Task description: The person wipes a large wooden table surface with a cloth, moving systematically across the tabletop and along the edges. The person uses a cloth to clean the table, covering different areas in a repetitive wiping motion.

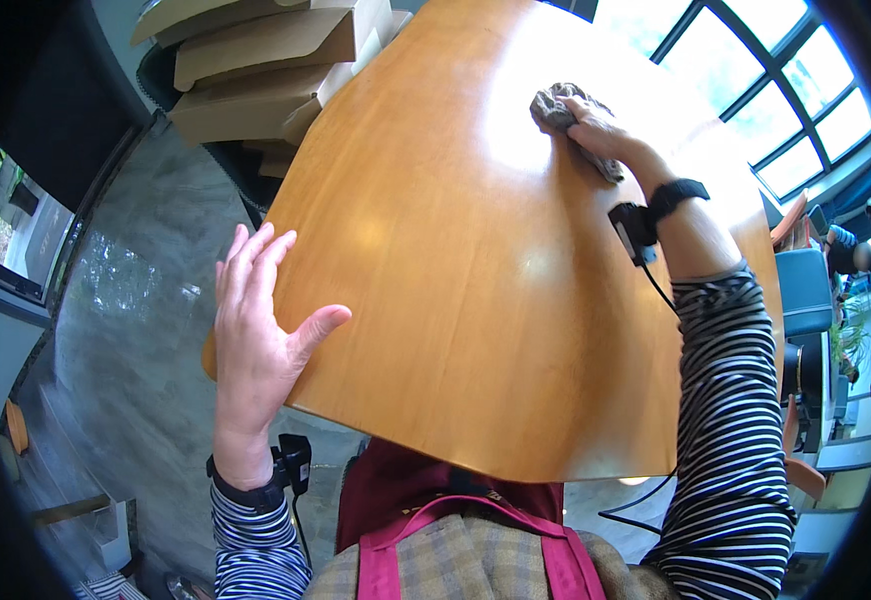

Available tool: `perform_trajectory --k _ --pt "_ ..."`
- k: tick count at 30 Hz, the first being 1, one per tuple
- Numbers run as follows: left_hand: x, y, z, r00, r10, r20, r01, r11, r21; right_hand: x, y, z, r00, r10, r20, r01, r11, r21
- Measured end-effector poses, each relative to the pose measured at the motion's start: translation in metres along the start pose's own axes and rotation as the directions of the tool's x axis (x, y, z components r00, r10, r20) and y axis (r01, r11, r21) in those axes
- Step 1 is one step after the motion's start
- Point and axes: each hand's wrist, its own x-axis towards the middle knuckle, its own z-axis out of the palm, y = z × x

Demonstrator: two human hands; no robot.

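Under my right hand (599, 133) a bunched grey-brown cloth (555, 107) lies against the polished wooden tabletop (420, 285), toward its far right part. My fingers grip the cloth, and part of it trails below the palm. My left hand (255, 322) is raised around the table's near left corner, fingers and thumb apart, holding nothing. Whether it touches the wood cannot be told. A black strap with a small cabled device (634, 229) is on my right wrist, and a similar device (294, 463) is on my left.
Flattened or open cardboard boxes (255, 105) are stacked on a dark chair beyond the table's left edge. Blue-green chairs (803, 289) stand to the right, with a person (848, 251) farther off. Bright windows (773, 82) reflect on the tabletop. A thin black cable (630, 517) hangs near my right arm.
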Motion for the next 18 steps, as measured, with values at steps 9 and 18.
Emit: perform_trajectory --k 9,18 --pt "0.0 -0.001 0.001 0.999 0.034 -0.025 -0.034 0.999 -0.005 -0.165 -0.017 0.005 0.864 -0.495 0.091 0.498 0.867 -0.004" --pt "-0.002 -0.005 0.001 0.999 0.032 -0.018 -0.033 0.999 0.0 -0.254 -0.045 0.003 0.671 -0.714 0.199 0.697 0.699 0.158"
